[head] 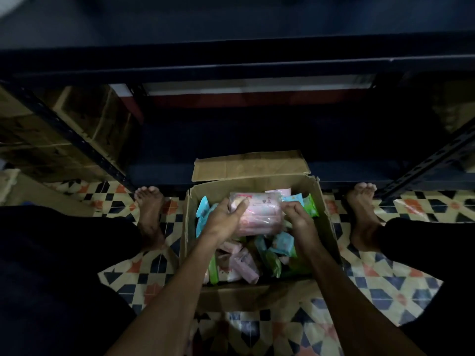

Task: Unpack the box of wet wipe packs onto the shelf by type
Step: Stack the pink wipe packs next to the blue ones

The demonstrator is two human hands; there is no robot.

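the pink wipe pack (258, 214) is held over the open cardboard box (326, 217), its long axis running left to right between the hands: left hand (226, 217) curled around its left end, right hand (299, 218) pinching its right end. the shelf (231, 65) lies straight ahead (its boards are too dark to make out).

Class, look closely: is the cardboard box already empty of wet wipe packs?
No: the cardboard box holds many packs, with both hands on a pink pack.

place: storeroom | cues: dark metal shelving (231, 62); stacked cartons (64, 129); patterned floor (385, 278)
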